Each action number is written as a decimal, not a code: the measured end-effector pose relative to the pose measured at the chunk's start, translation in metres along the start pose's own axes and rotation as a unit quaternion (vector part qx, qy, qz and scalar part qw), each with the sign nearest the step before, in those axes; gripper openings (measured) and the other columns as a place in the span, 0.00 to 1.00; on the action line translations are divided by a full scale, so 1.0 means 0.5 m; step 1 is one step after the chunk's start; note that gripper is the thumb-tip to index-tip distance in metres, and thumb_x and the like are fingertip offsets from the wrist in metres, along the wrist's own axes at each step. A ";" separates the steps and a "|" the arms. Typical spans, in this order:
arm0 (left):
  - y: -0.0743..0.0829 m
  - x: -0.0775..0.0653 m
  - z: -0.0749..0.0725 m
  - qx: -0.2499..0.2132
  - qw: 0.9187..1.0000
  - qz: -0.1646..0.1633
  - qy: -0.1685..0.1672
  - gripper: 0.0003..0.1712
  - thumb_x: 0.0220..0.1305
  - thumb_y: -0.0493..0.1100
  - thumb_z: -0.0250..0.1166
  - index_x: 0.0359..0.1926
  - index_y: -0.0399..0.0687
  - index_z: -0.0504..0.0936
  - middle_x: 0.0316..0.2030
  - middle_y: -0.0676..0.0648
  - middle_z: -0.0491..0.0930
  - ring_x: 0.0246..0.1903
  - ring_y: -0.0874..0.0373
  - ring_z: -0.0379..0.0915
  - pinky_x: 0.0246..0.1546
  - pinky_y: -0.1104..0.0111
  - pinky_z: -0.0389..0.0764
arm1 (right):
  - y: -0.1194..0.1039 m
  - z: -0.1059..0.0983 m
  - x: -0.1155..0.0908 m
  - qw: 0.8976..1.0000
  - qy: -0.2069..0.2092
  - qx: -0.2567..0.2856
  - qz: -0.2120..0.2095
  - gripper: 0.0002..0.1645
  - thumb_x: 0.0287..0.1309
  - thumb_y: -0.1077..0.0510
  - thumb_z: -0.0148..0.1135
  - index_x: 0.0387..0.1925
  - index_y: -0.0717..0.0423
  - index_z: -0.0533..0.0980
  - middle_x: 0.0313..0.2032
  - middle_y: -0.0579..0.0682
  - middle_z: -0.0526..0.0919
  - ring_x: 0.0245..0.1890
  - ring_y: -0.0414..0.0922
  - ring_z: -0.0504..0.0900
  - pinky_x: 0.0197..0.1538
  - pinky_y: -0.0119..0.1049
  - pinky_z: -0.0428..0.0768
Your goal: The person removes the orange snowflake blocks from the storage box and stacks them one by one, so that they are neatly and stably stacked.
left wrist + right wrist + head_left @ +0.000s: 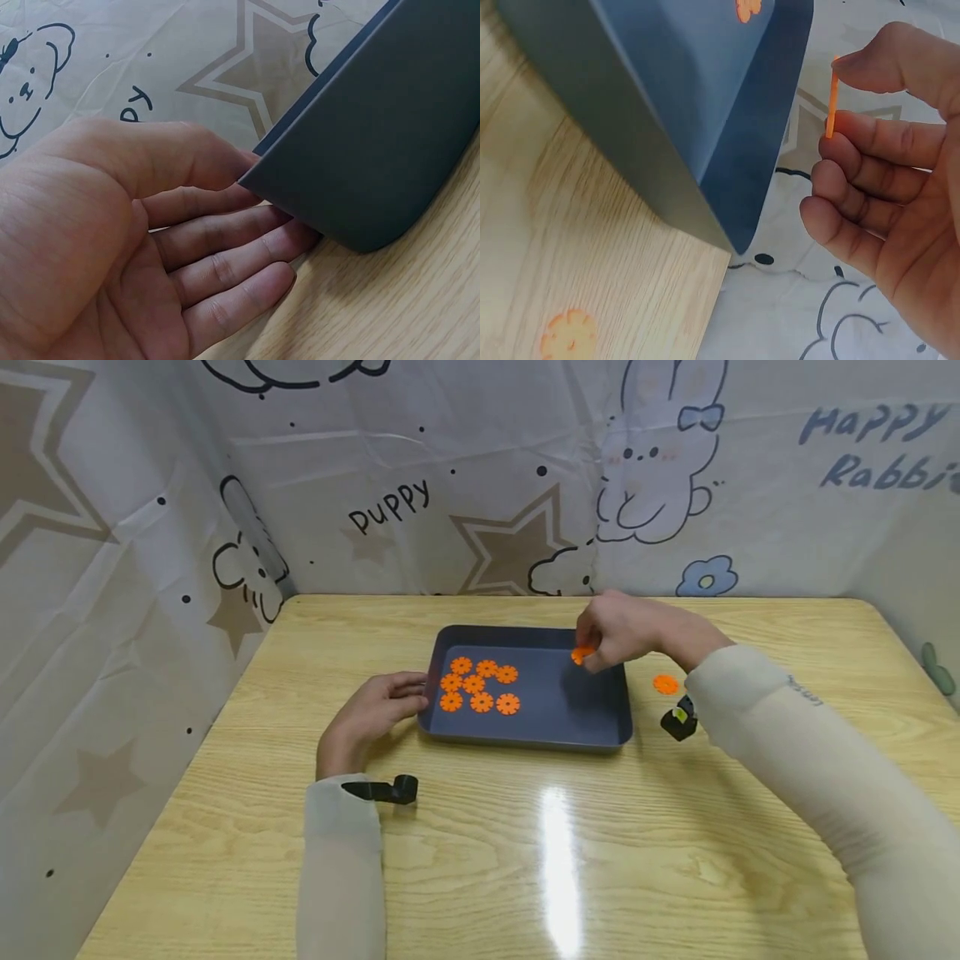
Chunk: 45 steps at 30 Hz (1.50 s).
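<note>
Between thumb and index finger my right hand [621, 628] pinches an orange notched disc [832, 105], over the back right part of a dark grey rectangular tray [525, 742]. In the right wrist view the disc appears edge-on, apart from the tray wall; the other fingers curl loosely. My left hand [378, 706] touches the tray's left side from outside. Its fingers [225, 266] are fairly straight, and the thumb tip meets the rim. Several similar discs [482, 702] lie in the tray's left half, a few touching or overlapping.
One more orange disc [665, 684] lies on the wooden table [450, 877], right of the tray. Black wrist cameras [405, 789] sit at both cuffs. A printed cloth [360, 452] hangs behind the table and along its sides.
</note>
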State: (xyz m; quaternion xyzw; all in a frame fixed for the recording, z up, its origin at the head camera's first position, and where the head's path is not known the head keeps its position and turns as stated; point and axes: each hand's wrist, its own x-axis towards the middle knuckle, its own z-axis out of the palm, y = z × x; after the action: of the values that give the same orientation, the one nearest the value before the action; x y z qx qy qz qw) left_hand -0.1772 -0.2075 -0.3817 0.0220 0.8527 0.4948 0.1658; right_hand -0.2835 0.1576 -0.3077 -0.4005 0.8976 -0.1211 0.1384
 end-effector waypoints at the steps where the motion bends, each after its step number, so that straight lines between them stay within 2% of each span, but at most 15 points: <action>1: 0.000 0.000 0.000 -0.001 1.000 0.000 0.000 0.27 0.73 0.42 0.61 0.71 0.45 0.71 0.62 0.42 0.76 0.60 0.50 0.72 0.62 0.56 0.70 | 0.002 -0.001 -0.003 1.000 0.003 0.001 -0.003 0.09 0.43 0.59 0.73 0.30 0.58 0.85 0.28 0.46 0.85 0.29 0.42 0.82 0.37 0.40 0.83; 14: -0.008 0.006 -0.001 -0.013 1.000 0.003 -0.001 0.27 0.73 0.41 0.62 0.70 0.44 0.71 0.62 0.41 0.76 0.61 0.49 0.72 0.64 0.55 0.69 | 0.034 -0.003 -0.042 0.999 0.029 0.007 0.016 0.09 0.43 0.59 0.74 0.28 0.59 0.85 0.26 0.46 0.84 0.26 0.42 0.79 0.34 0.39 0.81; 22: -0.004 0.006 0.009 -0.021 1.000 0.001 -0.007 0.27 0.73 0.41 0.61 0.71 0.45 0.70 0.64 0.42 0.74 0.63 0.49 0.69 0.65 0.55 0.66 | 0.056 -0.003 -0.072 0.998 0.023 0.003 0.058 0.10 0.45 0.58 0.74 0.31 0.60 0.85 0.28 0.48 0.84 0.28 0.43 0.79 0.36 0.40 0.81; 28: -0.005 -0.002 0.002 -0.046 0.999 -0.009 -0.012 0.27 0.74 0.43 0.60 0.71 0.46 0.70 0.68 0.45 0.68 0.66 0.50 0.63 0.67 0.54 0.62 | 0.072 0.002 -0.084 0.998 0.042 0.008 0.054 0.09 0.43 0.60 0.73 0.29 0.60 0.84 0.25 0.47 0.83 0.26 0.43 0.78 0.34 0.40 0.80; 33: -0.006 -0.013 -0.009 -0.060 0.998 -0.012 -0.014 0.28 0.75 0.42 0.59 0.72 0.45 0.68 0.69 0.45 0.67 0.67 0.50 0.62 0.68 0.54 0.62 | 0.079 0.008 -0.080 0.998 0.054 0.015 0.042 0.07 0.44 0.61 0.72 0.28 0.60 0.83 0.24 0.47 0.81 0.24 0.43 0.77 0.33 0.39 0.79; 37: -0.007 -0.017 -0.013 -0.075 0.997 -0.020 -0.018 0.28 0.75 0.42 0.58 0.73 0.45 0.67 0.70 0.45 0.66 0.67 0.50 0.62 0.68 0.54 0.61 | 0.082 0.009 -0.081 0.997 0.052 0.020 0.050 0.08 0.45 0.60 0.71 0.29 0.61 0.84 0.25 0.47 0.82 0.25 0.44 0.77 0.34 0.40 0.79; 45: -0.001 -0.006 0.000 -0.051 0.998 -0.010 -0.025 0.29 0.75 0.44 0.59 0.73 0.45 0.68 0.70 0.43 0.66 0.67 0.48 0.61 0.68 0.52 0.60 | 0.101 0.012 -0.115 0.995 0.062 0.022 0.077 0.08 0.43 0.61 0.71 0.28 0.61 0.83 0.24 0.47 0.81 0.24 0.43 0.77 0.33 0.39 0.79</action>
State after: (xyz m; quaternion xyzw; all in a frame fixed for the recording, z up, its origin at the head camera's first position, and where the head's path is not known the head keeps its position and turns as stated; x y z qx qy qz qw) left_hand -0.1744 -0.2081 -0.3812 0.0175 0.8219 0.5357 0.1931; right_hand -0.2795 0.2331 -0.3210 -0.3188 0.9298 -0.1542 0.1005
